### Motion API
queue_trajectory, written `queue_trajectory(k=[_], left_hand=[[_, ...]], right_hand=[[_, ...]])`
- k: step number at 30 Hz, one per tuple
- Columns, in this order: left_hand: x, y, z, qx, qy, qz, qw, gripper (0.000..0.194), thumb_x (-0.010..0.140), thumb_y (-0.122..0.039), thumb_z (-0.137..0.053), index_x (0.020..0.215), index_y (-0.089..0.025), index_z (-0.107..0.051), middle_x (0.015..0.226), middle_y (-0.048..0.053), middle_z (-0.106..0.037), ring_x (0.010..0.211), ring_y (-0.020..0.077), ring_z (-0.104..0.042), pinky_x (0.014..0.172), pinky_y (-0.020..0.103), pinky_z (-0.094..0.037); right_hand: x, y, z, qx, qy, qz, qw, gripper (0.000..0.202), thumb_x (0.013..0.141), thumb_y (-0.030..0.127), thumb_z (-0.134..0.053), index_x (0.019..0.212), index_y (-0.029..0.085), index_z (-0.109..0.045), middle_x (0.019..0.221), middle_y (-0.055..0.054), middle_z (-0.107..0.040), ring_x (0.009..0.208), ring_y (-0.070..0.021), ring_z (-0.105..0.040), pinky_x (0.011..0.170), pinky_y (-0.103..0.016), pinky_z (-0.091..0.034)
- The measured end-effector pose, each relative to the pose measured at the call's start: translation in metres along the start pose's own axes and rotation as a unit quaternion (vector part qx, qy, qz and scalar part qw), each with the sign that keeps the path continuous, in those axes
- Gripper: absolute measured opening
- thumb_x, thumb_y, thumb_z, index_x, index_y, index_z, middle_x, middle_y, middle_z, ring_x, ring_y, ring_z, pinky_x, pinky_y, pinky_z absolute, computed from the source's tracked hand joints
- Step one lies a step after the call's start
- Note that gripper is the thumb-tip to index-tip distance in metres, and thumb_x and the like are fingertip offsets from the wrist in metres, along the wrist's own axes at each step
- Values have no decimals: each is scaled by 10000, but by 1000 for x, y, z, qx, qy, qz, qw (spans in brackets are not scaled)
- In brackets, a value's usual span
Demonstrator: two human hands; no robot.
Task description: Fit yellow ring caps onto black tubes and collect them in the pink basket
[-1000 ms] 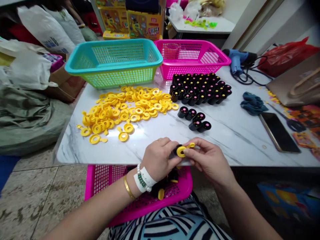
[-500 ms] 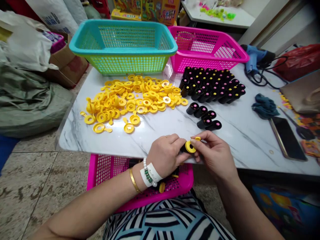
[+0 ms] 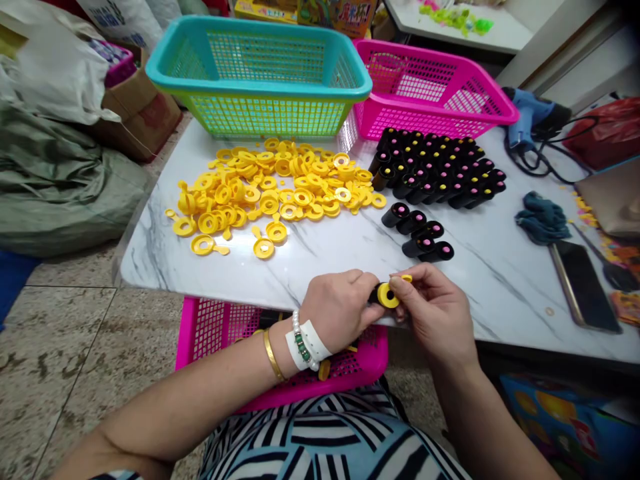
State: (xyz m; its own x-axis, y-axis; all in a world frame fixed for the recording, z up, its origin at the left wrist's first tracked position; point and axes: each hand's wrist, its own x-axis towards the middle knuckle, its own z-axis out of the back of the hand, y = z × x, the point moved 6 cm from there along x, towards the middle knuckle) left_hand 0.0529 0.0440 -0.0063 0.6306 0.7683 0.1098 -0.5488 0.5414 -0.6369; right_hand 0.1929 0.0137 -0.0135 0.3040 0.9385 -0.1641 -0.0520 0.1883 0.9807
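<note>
At the table's front edge my left hand (image 3: 343,307) is closed around a black tube (image 3: 375,294), most of it hidden by the fingers. A yellow ring cap (image 3: 388,295) sits on the tube's end, facing up and right. My right hand (image 3: 440,313) pinches the cap's tab side between thumb and fingers. A pile of yellow caps (image 3: 270,202) lies on the marble table (image 3: 320,250). To its right stand several black tubes (image 3: 425,175) in a dense group, with a few more tubes (image 3: 417,247) lying nearer to my hands.
A teal and green basket (image 3: 265,117) and a pink basket (image 3: 435,110) line the back. Another pink basket (image 3: 195,333) is below the front edge. At the right are a phone (image 3: 585,287), a dark cloth (image 3: 541,219) and a blue heat gun (image 3: 525,117).
The view has shifted, so the table things appear farther right and mostly slightly higher. My hands keep the same hold on the black tube and yellow cap.
</note>
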Motion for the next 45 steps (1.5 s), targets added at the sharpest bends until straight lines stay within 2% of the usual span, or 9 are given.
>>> queue_trajectory(k=[10, 16, 20, 24, 27, 30, 38, 42, 45], left_hand=[[0, -3, 4, -17, 9, 14, 1000, 225, 863, -375, -617, 970, -177, -622, 825, 24, -682, 753, 198, -641, 640, 289, -448], [3, -2, 9, -221, 28, 116, 968, 228, 904, -387, -539, 861, -170, -593, 611, -18, -607, 576, 139, -576, 547, 240, -393], [5, 0, 5, -275, 33, 134, 952, 167, 928, -313, -503, 836, -181, -549, 600, -43, -568, 563, 112, -553, 551, 219, -380], [-4, -5, 1, -242, -6, 108, 964, 166, 930, -298, -502, 1035, -170, -517, 654, -33, -581, 612, 138, -578, 583, 242, -428], [-9, -11, 0, -150, -46, 51, 986, 340, 889, -322, -577, 1170, -161, -473, 883, 39, -628, 791, 188, -620, 681, 292, -494], [-9, -11, 3, -61, -60, 15, 996, 306, 908, -326, -544, 1185, -198, -517, 1039, 67, -593, 916, 209, -616, 777, 331, -523], [4, -9, 9, -59, -45, -51, 996, 267, 836, -278, -567, 1089, -216, -627, 926, 21, -597, 802, 160, -612, 726, 272, -518], [11, -10, 1, -25, -35, -12, 999, 209, 815, -311, -586, 995, -222, -645, 852, 2, -617, 712, 161, -600, 631, 269, -481], [11, -10, -5, -3, -16, -2, 1000, 221, 848, -316, -564, 1035, -210, -619, 881, 7, -661, 742, 178, -628, 619, 276, -468]], right_hand=[[-1, 9, -7, -35, -4, 31, 999, 187, 809, 317, -738, 807, 189, -601, 641, 40, -607, 432, -54, -457, 386, -154, -368], [-5, 10, -10, -40, -12, 48, 998, 161, 819, 297, -729, 811, 196, -604, 651, 39, -601, 491, -72, -519, 434, -162, -430], [-4, 6, -10, -18, -14, 37, 999, 177, 832, 322, -714, 822, 206, -580, 657, 41, -607, 458, -74, -507, 399, -168, -419], [-2, 6, -12, -10, 5, 28, 1000, 197, 834, 351, -709, 805, 200, -587, 619, 49, -586, 424, -69, -474, 390, -179, -401], [-3, 7, -8, -27, 12, 43, 999, 195, 860, 376, -678, 828, 185, -652, 697, 19, -615, 512, -80, -525, 471, -193, -442], [-4, 4, 1, 20, 47, 29, 998, 312, 944, 438, -538, 891, 176, -699, 770, -17, -631, 593, -108, -573, 537, -226, -482], [10, 2, 10, -14, 192, -79, 978, 237, 814, 366, -728, 870, 171, -606, 668, 26, -608, 503, -84, -531, 482, -201, -449], [8, 7, 2, -131, 113, -34, 984, 253, 860, 430, -641, 908, 219, -510, 684, 39, -576, 492, -117, -538, 432, -228, -448], [-2, 16, -4, -255, 18, 73, 964, 182, 919, 397, -528, 935, 217, -506, 773, -14, -623, 638, -170, -618, 576, -291, -491]])
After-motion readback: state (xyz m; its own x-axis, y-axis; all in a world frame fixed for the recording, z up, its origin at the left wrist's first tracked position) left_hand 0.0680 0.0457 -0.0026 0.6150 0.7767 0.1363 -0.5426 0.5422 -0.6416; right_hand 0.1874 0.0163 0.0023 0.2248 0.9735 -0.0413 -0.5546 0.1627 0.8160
